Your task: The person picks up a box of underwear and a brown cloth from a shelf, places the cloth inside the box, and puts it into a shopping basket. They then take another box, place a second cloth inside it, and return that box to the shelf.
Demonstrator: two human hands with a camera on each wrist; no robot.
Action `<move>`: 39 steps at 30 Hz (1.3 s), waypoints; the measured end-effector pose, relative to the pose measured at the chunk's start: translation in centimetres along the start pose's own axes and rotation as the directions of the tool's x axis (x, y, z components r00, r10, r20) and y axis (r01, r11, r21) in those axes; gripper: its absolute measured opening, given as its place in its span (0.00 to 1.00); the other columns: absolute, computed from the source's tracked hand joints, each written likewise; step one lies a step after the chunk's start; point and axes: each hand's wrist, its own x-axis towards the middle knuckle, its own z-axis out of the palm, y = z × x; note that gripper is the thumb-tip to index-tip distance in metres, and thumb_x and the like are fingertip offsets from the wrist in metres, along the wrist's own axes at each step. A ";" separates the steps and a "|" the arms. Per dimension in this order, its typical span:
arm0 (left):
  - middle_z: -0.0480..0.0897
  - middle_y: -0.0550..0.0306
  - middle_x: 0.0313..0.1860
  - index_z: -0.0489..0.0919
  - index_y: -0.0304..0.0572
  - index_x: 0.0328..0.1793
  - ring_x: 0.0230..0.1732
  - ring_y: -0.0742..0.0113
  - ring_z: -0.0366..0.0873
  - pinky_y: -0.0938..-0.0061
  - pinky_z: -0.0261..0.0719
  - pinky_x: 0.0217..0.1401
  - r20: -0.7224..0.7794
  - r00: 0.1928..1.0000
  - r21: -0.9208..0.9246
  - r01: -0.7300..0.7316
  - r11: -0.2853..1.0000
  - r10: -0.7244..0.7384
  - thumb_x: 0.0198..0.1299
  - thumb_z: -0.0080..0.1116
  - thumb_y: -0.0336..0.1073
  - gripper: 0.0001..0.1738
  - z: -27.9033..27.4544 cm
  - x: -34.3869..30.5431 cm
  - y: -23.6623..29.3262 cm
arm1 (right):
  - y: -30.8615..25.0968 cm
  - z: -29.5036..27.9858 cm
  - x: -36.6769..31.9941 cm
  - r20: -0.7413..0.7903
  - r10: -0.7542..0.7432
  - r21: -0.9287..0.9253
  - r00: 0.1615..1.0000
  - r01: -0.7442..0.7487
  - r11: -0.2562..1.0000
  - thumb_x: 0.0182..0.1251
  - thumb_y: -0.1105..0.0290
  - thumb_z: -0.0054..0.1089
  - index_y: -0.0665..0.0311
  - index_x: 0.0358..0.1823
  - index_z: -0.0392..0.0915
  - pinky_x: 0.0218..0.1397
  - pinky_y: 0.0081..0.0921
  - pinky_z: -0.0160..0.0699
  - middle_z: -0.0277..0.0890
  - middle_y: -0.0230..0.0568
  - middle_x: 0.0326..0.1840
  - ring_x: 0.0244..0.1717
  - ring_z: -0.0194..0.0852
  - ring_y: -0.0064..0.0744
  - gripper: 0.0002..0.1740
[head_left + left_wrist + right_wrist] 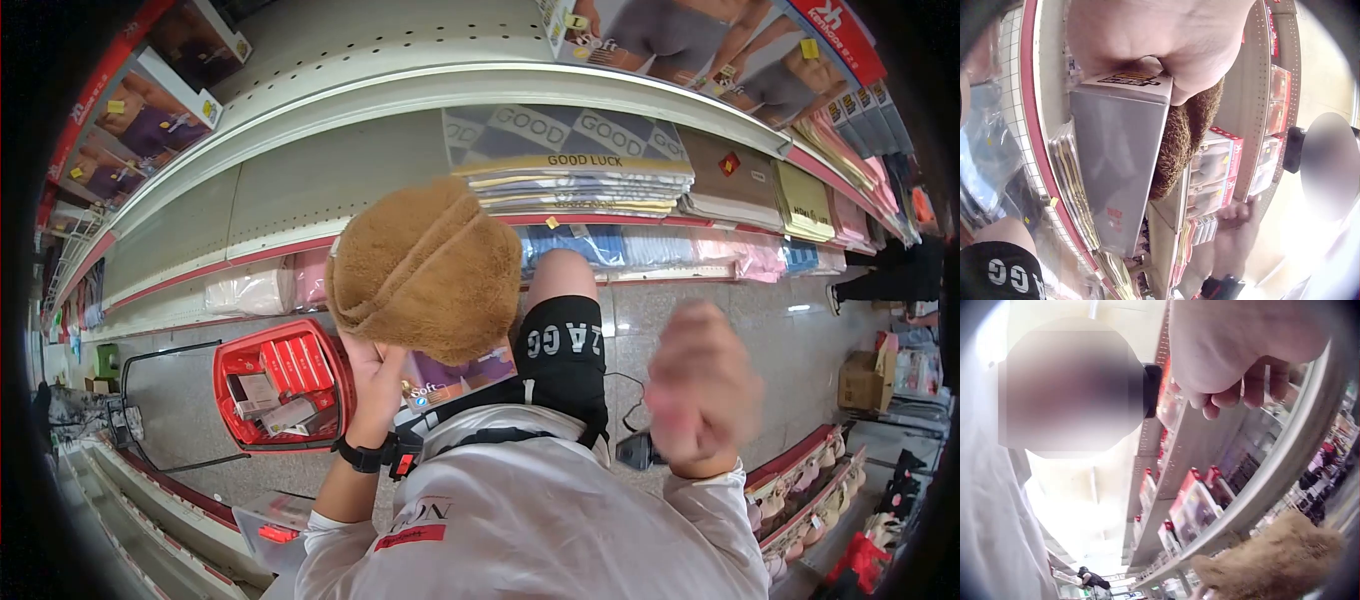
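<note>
In the head view, a box was gripped by the left hand, with a brown fluffy item above it (a red basket was seen nearby). In the left wrist view, the box was flanked by brown fluff. In the right wrist view, the right hand was seen released, fingers loosely curled.

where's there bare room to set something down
Bare: the middle shelf left of the GOOD LUCK packs; floor between the shorts and right hand. Crowded: that shelf from the packs rightward, and the red basket.
</note>
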 end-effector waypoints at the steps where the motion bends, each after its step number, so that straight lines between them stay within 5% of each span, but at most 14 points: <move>1: 0.64 0.49 0.67 0.47 0.41 0.72 0.66 0.62 0.63 0.68 0.59 0.68 -0.017 0.999 -0.001 0.036 0.999 -0.036 0.60 0.52 0.24 0.37 0.1 0.0 0.1 | -0.9 0.2 0.6 -0.102 -0.106 0.068 0.989 0.113 0.991 0.41 0.74 0.68 0.62 0.21 0.79 0.27 0.26 0.68 0.72 0.29 0.21 0.23 0.69 0.32 0.06; 3: 0.65 0.49 0.66 0.47 0.41 0.72 0.65 0.63 0.64 0.68 0.59 0.67 -0.007 1.000 -0.009 0.018 1.000 -0.018 0.59 0.52 0.24 0.37 0.1 0.0 0.0 | -3.1 0.9 1.7 -0.201 -0.197 0.104 0.960 0.221 0.970 0.39 0.73 0.69 0.61 0.19 0.78 0.28 0.26 0.69 0.73 0.29 0.20 0.22 0.69 0.32 0.07; 6: 0.66 0.50 0.65 0.50 0.41 0.71 0.64 0.63 0.64 0.68 0.59 0.67 0.014 0.999 0.020 0.029 0.999 -0.029 0.59 0.52 0.25 0.36 -0.6 0.0 -0.1 | -7.2 1.9 2.8 -0.370 0.042 0.240 0.928 0.052 0.969 0.61 0.62 0.59 0.53 0.26 0.74 0.39 0.31 0.68 0.70 0.27 0.21 0.28 0.72 0.25 0.08; 17: 0.63 0.50 0.67 0.51 0.39 0.70 0.66 0.62 0.62 0.67 0.56 0.68 -0.007 1.000 0.040 0.000 0.999 0.000 0.61 0.52 0.28 0.33 -0.3 -0.3 0.0 | -7.3 1.7 2.3 -0.343 0.063 0.277 0.937 0.037 0.960 0.62 0.56 0.59 0.51 0.30 0.76 0.37 0.31 0.68 0.74 0.21 0.27 0.29 0.73 0.25 0.09; 20: 0.62 0.50 0.68 0.50 0.39 0.71 0.67 0.61 0.61 0.67 0.56 0.69 0.009 1.000 0.058 0.022 0.998 -0.022 0.61 0.51 0.28 0.34 -0.5 -0.2 0.0 | -6.6 1.8 3.0 -0.371 -0.172 0.265 0.912 0.282 0.922 0.62 0.55 0.58 0.50 0.30 0.76 0.37 0.31 0.69 0.74 0.19 0.28 0.28 0.74 0.25 0.09; 22: 0.62 0.50 0.68 0.49 0.39 0.71 0.67 0.61 0.61 0.67 0.55 0.69 0.020 0.999 0.068 0.038 0.997 -0.040 0.61 0.51 0.28 0.34 -0.6 -0.3 0.1 | -9.5 1.9 2.0 -0.370 0.225 0.291 0.901 -0.117 0.949 0.62 0.56 0.58 0.50 0.30 0.76 0.39 0.32 0.70 0.74 0.20 0.28 0.27 0.74 0.25 0.09; 23: 0.62 0.50 0.68 0.49 0.39 0.71 0.67 0.61 0.60 0.67 0.55 0.69 0.029 0.999 0.088 0.038 0.995 -0.040 0.61 0.51 0.28 0.35 -0.6 -0.3 0.2 | -9.3 2.0 2.1 -0.369 0.225 0.289 0.902 -0.119 0.950 0.62 0.56 0.58 0.50 0.30 0.76 0.39 0.32 0.70 0.74 0.20 0.28 0.27 0.74 0.25 0.09; 26: 0.61 0.50 0.68 0.48 0.39 0.72 0.68 0.61 0.60 0.67 0.54 0.70 0.019 0.999 0.076 0.042 0.996 -0.044 0.61 0.50 0.28 0.35 -0.1 -0.4 0.5 | -8.0 2.7 2.7 -0.406 0.161 0.319 0.900 -0.026 0.947 0.62 0.57 0.58 0.50 0.29 0.75 0.40 0.33 0.71 0.73 0.19 0.26 0.26 0.74 0.25 0.09; 28: 0.60 0.50 0.69 0.47 0.40 0.72 0.68 0.61 0.59 0.67 0.54 0.70 0.000 0.999 0.048 0.047 0.998 -0.047 0.61 0.50 0.27 0.35 0.0 -0.5 0.3 | -6.5 3.7 3.5 -0.572 -0.101 0.181 0.814 0.245 0.953 0.63 0.60 0.58 0.51 0.26 0.71 0.39 0.27 0.70 0.70 0.19 0.25 0.26 0.73 0.20 0.09; 35: 0.66 0.49 0.65 0.49 0.38 0.71 0.64 0.63 0.64 0.68 0.57 0.68 0.019 1.000 0.035 -0.008 0.999 0.008 0.61 0.50 0.26 0.33 -0.8 -0.4 -0.4 | -10.6 2.0 0.5 -0.337 0.171 0.519 0.926 0.031 0.854 0.62 0.66 0.57 0.52 0.21 0.67 0.30 0.16 0.68 0.65 0.17 0.19 0.23 0.71 0.14 0.12; 36: 0.65 0.49 0.65 0.49 0.38 0.71 0.64 0.64 0.64 0.69 0.57 0.67 0.011 1.000 0.042 -0.014 0.999 0.014 0.61 0.49 0.26 0.33 -1.0 -0.5 -0.5 | -12.6 3.4 0.4 -0.569 0.425 0.565 0.704 -0.041 0.824 0.64 0.68 0.53 0.52 0.19 0.65 0.25 0.14 0.65 0.65 0.16 0.17 0.21 0.69 0.12 0.14; 37: 0.65 0.49 0.65 0.48 0.38 0.71 0.64 0.64 0.64 0.69 0.58 0.67 0.002 1.000 0.051 -0.020 0.999 0.020 0.62 0.49 0.25 0.34 -1.0 -0.5 -0.6 | -13.5 4.1 0.6 -0.704 0.610 0.628 0.365 -0.083 0.774 0.66 0.70 0.48 0.52 0.17 0.64 0.20 0.11 0.61 0.64 0.15 0.15 0.19 0.68 0.10 0.17; 38: 0.65 0.49 0.65 0.48 0.38 0.71 0.64 0.64 0.64 0.69 0.58 0.67 0.004 1.000 0.052 -0.020 0.998 0.020 0.62 0.49 0.25 0.34 -0.9 -0.5 -0.5 | -13.5 4.0 0.4 -0.705 0.610 0.627 0.363 -0.083 0.774 0.66 0.70 0.48 0.52 0.17 0.64 0.20 0.11 0.61 0.64 0.15 0.15 0.19 0.68 0.10 0.17; 39: 0.65 0.49 0.65 0.47 0.38 0.72 0.63 0.64 0.65 0.69 0.58 0.67 -0.007 1.000 0.060 -0.024 0.998 0.025 0.61 0.48 0.25 0.34 -0.7 -0.5 -0.3 | -12.9 3.8 0.6 -0.827 0.396 0.312 0.399 -0.261 0.914 0.67 0.70 0.45 0.52 0.17 0.65 0.21 0.11 0.61 0.64 0.15 0.15 0.18 0.68 0.10 0.17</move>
